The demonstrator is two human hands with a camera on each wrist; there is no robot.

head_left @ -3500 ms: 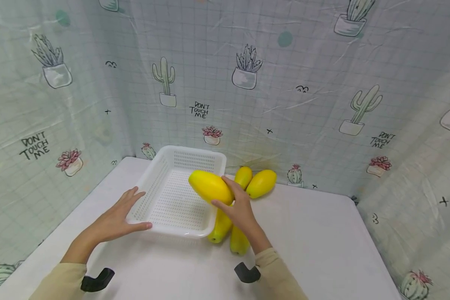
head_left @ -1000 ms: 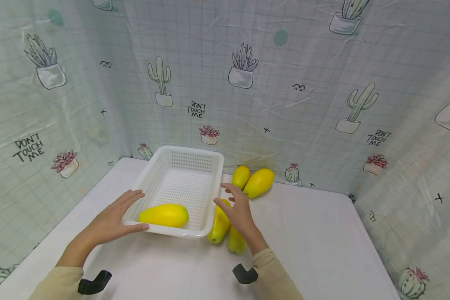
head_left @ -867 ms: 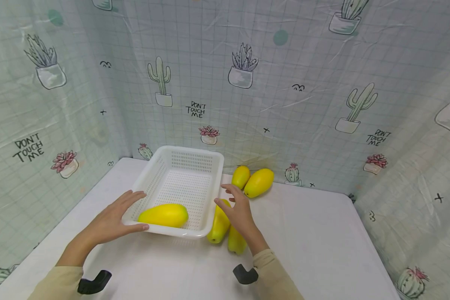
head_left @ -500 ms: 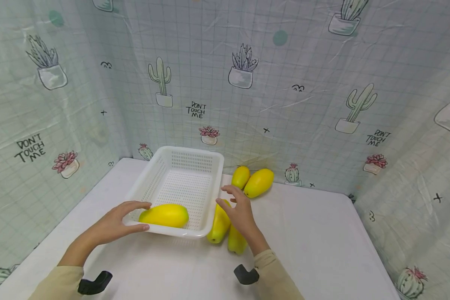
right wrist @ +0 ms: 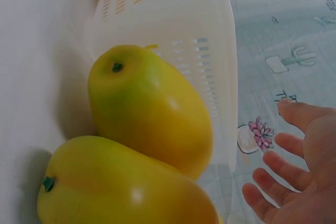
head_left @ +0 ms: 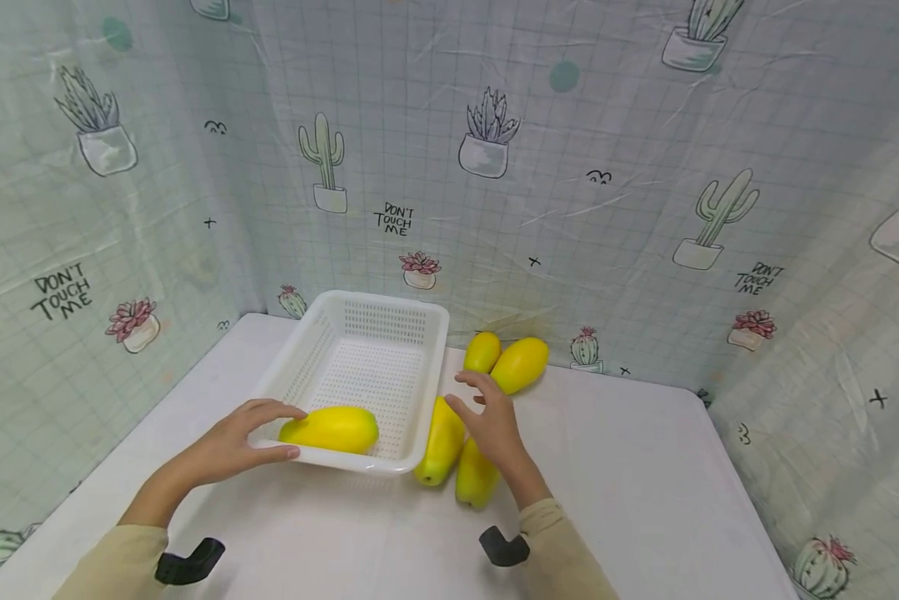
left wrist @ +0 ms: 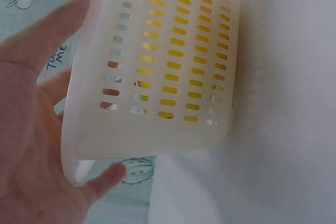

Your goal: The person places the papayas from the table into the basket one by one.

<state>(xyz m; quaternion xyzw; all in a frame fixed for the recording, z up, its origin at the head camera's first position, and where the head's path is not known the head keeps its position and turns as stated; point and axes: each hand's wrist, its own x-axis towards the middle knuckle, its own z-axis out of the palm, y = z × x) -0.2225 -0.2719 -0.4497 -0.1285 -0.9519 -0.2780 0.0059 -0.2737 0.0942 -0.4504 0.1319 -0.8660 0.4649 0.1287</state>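
In the head view a white perforated plastic basket [head_left: 377, 371] stands left of centre. One yellow papaya [head_left: 332, 429] lies along its near wall. My left hand [head_left: 232, 446] holds the basket's near left corner, thumb along the front rim and fingers reaching over the side toward that papaya. The left wrist view shows this hand [left wrist: 37, 124] around the rim, yellow showing through the slots. To the right of the basket, my right hand [head_left: 497, 429] hovers with fingers spread, holding nothing. Below it lie two green-yellow papayas [head_left: 442, 446], close to it in the right wrist view [right wrist: 149, 111].
Two more yellow papayas, one small in view [head_left: 482, 352] and one larger [head_left: 522, 363], lie at the back against the cactus-print curtain [head_left: 606, 242]. A white cloth covers the table [head_left: 629, 475]. Both sleeves carry black wrist mounts.
The papaya held by my right hand 3.5 s ago now lies in the basket. My right hand has drawn slightly right, away from the rim; my left fingers have lowered into the corner.
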